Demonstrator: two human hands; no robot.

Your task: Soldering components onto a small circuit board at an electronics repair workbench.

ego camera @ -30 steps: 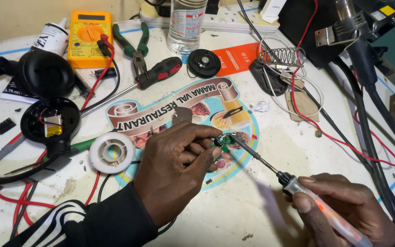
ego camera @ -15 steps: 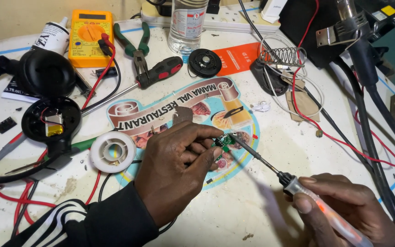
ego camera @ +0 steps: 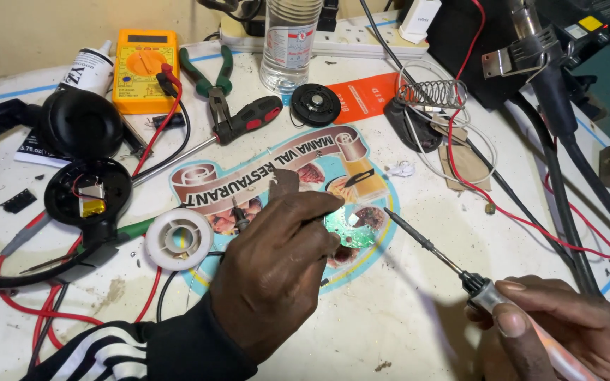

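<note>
Left hand (ego camera: 277, 264) curled over a small green circuit board (ego camera: 351, 227), fingertips pinched on its left edge, pressing it down on the printed paper mat (ego camera: 199, 185). Board at the centre of the white tabletop (ego camera: 404, 310), just right of the white solder spool (ego camera: 178, 238). Right hand (ego camera: 559, 331) clamped around the handle of a soldering iron (ego camera: 432, 247), down at the lower right of the board. Iron's dark shaft angled up and left, tip just right of the board and apart from it.

Left of the board: opened black headphones (ego camera: 82, 176) with red wires (ego camera: 37, 296) trailing beneath. Above and left of the board: yellow multimeter (ego camera: 142, 67), green-handled pliers (ego camera: 210, 81), red-and-black screwdriver (ego camera: 245, 120). Straight above the board: clear plastic bottle (ego camera: 289, 42) and a round black speaker (ego camera: 315, 104). Above and right of the board: coiled iron stand (ego camera: 431, 95).
</note>
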